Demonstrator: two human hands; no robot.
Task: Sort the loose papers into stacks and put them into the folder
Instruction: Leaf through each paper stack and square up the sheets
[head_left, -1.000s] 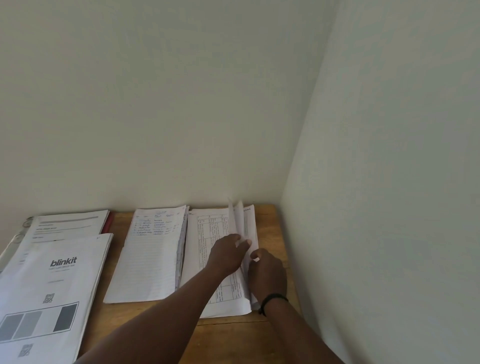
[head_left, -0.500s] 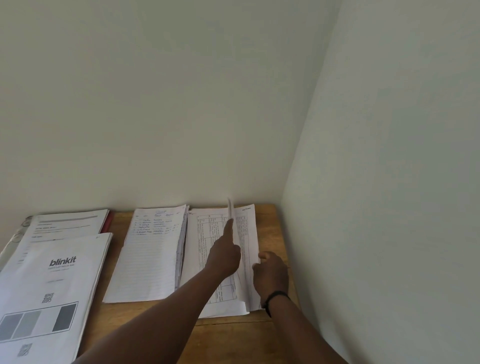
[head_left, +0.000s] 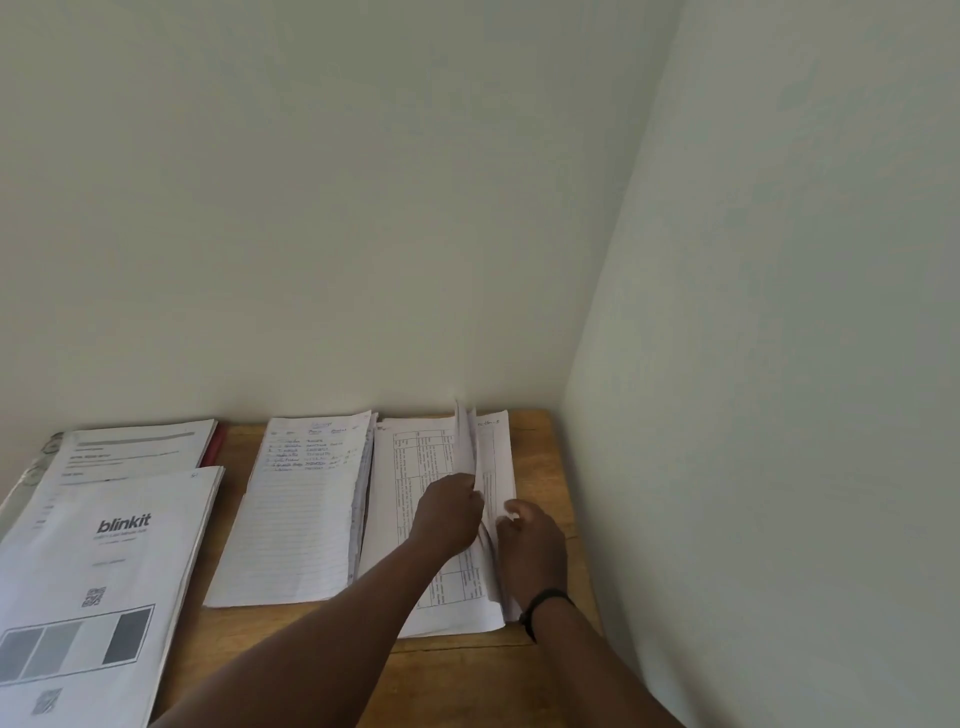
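Observation:
Three paper stacks lie on the wooden table (head_left: 467, 680). At the right is a stack of printed tables (head_left: 410, 499), and its right edge is lifted into a standing fan of sheets (head_left: 466, 441). My left hand (head_left: 449, 514) grips those raised sheets from the left, fingers curled round them. Just right of it, my right hand (head_left: 530, 540), with a black wristband, pinches the stack's right edge. A lined handwritten stack (head_left: 301, 509) sits in the middle. A "blinkit" printed stack (head_left: 104, 571) lies at the left, over a folder with a red edge (head_left: 215, 441).
Pale walls close the table in at the back and right, meeting in a corner behind the right stack. A further printed sheet (head_left: 130, 447) lies at the far left, beside metal binder rings (head_left: 36, 467). Bare wood shows along the front edge.
My left hand drew back from its stretched, pointing reach and now curls round the raised sheets. The right hand stayed at the stack's right edge, where more sheets stand up.

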